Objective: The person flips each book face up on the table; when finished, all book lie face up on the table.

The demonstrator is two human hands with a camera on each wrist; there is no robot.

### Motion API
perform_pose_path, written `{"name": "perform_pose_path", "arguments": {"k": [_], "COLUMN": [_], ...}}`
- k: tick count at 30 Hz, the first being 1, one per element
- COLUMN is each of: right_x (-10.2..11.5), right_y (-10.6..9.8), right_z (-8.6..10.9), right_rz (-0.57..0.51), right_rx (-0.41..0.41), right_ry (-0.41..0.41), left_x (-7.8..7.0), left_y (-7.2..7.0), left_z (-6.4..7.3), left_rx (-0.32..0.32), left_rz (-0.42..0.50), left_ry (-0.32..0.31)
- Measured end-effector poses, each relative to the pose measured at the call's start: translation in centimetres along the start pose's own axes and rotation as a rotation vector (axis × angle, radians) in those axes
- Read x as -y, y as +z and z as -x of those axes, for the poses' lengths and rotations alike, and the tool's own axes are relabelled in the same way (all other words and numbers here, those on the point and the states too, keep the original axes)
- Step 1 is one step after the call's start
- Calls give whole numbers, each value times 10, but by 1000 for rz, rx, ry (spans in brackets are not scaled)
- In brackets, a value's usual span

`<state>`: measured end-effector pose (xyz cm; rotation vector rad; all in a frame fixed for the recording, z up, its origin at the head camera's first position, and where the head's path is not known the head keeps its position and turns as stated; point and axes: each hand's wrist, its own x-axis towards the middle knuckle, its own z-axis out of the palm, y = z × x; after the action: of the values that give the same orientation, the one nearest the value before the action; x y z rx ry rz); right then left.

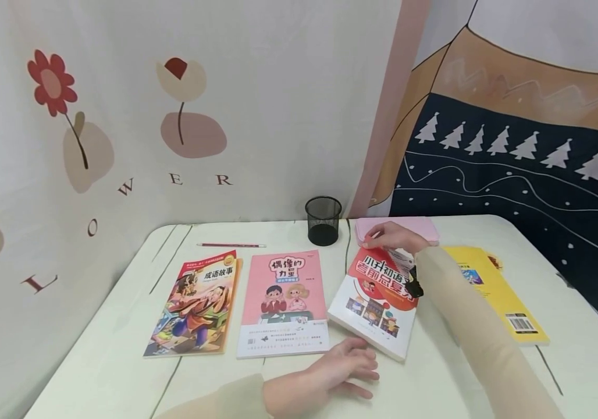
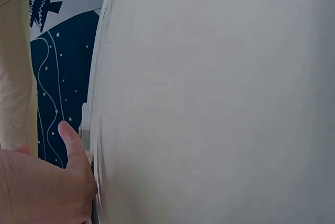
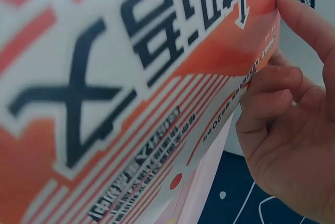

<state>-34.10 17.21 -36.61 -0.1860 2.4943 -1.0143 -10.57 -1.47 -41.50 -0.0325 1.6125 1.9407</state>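
A thick red-and-white book (image 1: 374, 297) stands tilted in the head view, its lower edge toward me. My right hand (image 1: 394, 237) grips its top edge; in the right wrist view the thumb and fingers (image 3: 301, 22) of that hand pinch the cover's edge, close to large black characters. Just below the book's near edge is my left hand (image 1: 333, 372), its fingers loosely spread and holding nothing. Whether those fingers touch the book, I cannot tell. To its left lies a pink book (image 1: 284, 291) with two cartoon children on the cover.
Farther left lies a colourful storybook (image 1: 196, 308), slightly angled. A yellow book (image 1: 508, 297) is partly behind my right forearm. Along the back are a pencil (image 1: 231, 245), a black mesh pen holder (image 1: 323, 221) and a pink case (image 1: 424, 227). A printed curtain (image 1: 278, 116) hangs behind the white table.
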Motion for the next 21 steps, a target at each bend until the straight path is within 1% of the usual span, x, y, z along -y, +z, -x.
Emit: {"name": "perform_pose_path", "arguments": {"k": [4,8,15,19,21], "right_x": [3,5,3,4,4], "right_y": [6,13,22,23,22], "right_z": [-6,-10,-12,-10,-8], "right_rz": [18,39,58,59,61], "right_rx": [31,46,41,46,38], "right_ry": [-13,-36,-20,-23,-48], "left_x": [0,0,-1,-4,-6], "left_y": [4,5,4,2,1], "left_z": [1,1,0,0,0], "left_rx": [51,83,90,109,120], "left_rz": [16,7,-23,-57,-71], "left_ry": [-28,-59,-102,-93,-79]}}
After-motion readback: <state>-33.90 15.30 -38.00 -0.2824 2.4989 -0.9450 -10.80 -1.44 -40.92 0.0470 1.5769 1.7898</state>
